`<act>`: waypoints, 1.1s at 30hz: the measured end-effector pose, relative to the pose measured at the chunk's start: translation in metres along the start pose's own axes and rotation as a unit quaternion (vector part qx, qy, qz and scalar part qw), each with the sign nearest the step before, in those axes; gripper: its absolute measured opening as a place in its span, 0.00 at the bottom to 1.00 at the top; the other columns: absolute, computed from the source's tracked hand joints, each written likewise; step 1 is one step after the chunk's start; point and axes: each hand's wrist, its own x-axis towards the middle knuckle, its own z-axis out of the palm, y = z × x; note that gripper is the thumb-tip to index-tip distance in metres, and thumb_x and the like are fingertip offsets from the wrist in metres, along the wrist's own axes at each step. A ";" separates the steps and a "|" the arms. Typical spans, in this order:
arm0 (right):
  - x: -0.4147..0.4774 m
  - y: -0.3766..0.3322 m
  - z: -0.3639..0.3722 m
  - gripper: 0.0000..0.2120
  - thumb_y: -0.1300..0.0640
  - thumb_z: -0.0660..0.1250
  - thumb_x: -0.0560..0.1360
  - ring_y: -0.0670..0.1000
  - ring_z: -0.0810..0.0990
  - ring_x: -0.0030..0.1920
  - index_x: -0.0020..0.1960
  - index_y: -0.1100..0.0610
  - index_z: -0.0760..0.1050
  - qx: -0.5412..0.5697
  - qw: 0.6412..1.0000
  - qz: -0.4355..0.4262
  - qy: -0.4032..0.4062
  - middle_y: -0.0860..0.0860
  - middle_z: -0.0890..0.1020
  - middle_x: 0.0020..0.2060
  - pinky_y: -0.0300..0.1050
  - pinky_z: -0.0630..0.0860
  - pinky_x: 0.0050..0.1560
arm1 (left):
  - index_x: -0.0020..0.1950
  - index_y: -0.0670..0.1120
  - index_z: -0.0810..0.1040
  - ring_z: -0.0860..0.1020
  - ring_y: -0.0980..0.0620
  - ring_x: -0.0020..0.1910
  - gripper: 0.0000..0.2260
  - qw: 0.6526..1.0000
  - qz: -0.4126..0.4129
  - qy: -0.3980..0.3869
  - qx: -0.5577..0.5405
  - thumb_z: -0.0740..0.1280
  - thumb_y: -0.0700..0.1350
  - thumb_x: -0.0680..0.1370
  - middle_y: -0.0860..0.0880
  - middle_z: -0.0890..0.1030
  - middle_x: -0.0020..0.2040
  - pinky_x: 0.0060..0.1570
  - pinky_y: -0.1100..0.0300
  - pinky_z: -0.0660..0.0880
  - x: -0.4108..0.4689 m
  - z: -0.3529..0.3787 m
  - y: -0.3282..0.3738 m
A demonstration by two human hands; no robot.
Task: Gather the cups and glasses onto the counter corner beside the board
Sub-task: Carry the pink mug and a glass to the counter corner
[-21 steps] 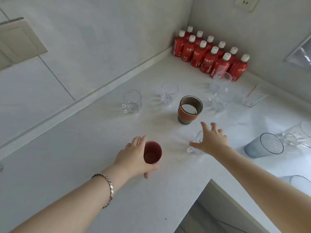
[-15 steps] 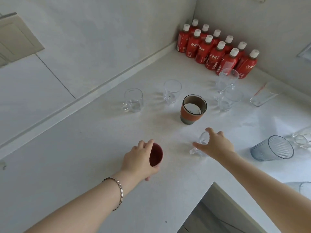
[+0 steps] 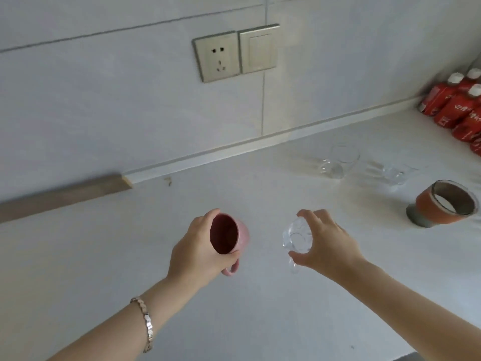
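My left hand (image 3: 197,254) grips a pink mug (image 3: 229,237), lifted off the white counter (image 3: 104,256) and tilted so its dark red inside faces me. My right hand (image 3: 328,246) holds a small clear glass cup (image 3: 298,238) with a handle, also raised above the counter. An orange-sleeved cup (image 3: 442,204) stands at the right. Two clear glasses (image 3: 338,162) (image 3: 393,173) stand further back near the wall, blurred.
Red bottles with white caps (image 3: 458,108) cluster at the far right against the wall. A wall socket (image 3: 217,58) and a switch (image 3: 259,49) sit above the counter. A brown wooden strip (image 3: 65,196) lies along the wall at the left.
Both hands have lifted their cups off the counter and carried them left. The view has swung left, so the bottles and the other glasses now sit at the right edge.
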 end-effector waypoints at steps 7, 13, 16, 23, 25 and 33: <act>-0.007 -0.210 0.084 0.36 0.46 0.72 0.67 0.52 0.76 0.59 0.71 0.45 0.60 -0.033 0.989 -0.137 -0.036 0.49 0.67 0.65 0.39 0.70 0.47 | 0.64 0.60 0.67 0.74 0.57 0.48 0.32 0.991 -0.098 0.086 -0.001 0.76 0.49 0.64 0.58 0.74 0.59 0.45 0.63 0.70 -0.053 -0.140 -0.186; -0.023 -0.367 0.159 0.37 0.47 0.73 0.66 0.52 0.76 0.57 0.71 0.46 0.60 -0.034 0.980 -0.183 -0.072 0.49 0.68 0.64 0.39 0.70 0.48 | 0.60 0.58 0.69 0.83 0.53 0.28 0.26 0.984 -0.163 0.071 0.030 0.72 0.48 0.64 0.53 0.75 0.55 0.37 0.61 0.76 -0.074 -0.239 -0.339; -0.027 -0.422 0.185 0.38 0.47 0.73 0.66 0.52 0.76 0.58 0.72 0.47 0.59 -0.043 0.976 -0.201 -0.078 0.49 0.68 0.65 0.40 0.71 0.50 | 0.55 0.55 0.69 0.82 0.49 0.22 0.23 0.980 -0.190 0.063 0.009 0.70 0.48 0.63 0.47 0.76 0.52 0.37 0.53 0.82 -0.063 -0.275 -0.396; -0.015 -0.500 0.228 0.43 0.47 0.75 0.65 0.50 0.72 0.65 0.74 0.52 0.58 -0.044 0.972 -0.217 -0.077 0.46 0.68 0.69 0.44 0.72 0.62 | 0.59 0.49 0.72 0.80 0.40 0.37 0.24 0.964 -0.215 0.152 -0.042 0.73 0.38 0.65 0.45 0.68 0.59 0.21 0.57 0.80 -0.012 -0.344 -0.475; -0.006 -0.515 0.240 0.42 0.47 0.75 0.64 0.50 0.73 0.65 0.73 0.52 0.59 -0.039 0.973 -0.210 -0.084 0.47 0.68 0.68 0.44 0.72 0.61 | 0.65 0.48 0.71 0.77 0.42 0.44 0.30 0.959 -0.219 0.172 -0.043 0.73 0.36 0.66 0.45 0.69 0.62 0.20 0.63 0.77 0.002 -0.355 -0.492; 0.054 -0.590 0.284 0.40 0.48 0.74 0.66 0.52 0.68 0.67 0.73 0.52 0.60 -0.001 0.982 -0.178 -0.065 0.51 0.67 0.66 0.46 0.73 0.62 | 0.67 0.46 0.68 0.79 0.41 0.50 0.34 0.964 -0.203 0.136 -0.101 0.73 0.31 0.63 0.46 0.74 0.60 0.30 0.53 0.82 0.050 -0.375 -0.536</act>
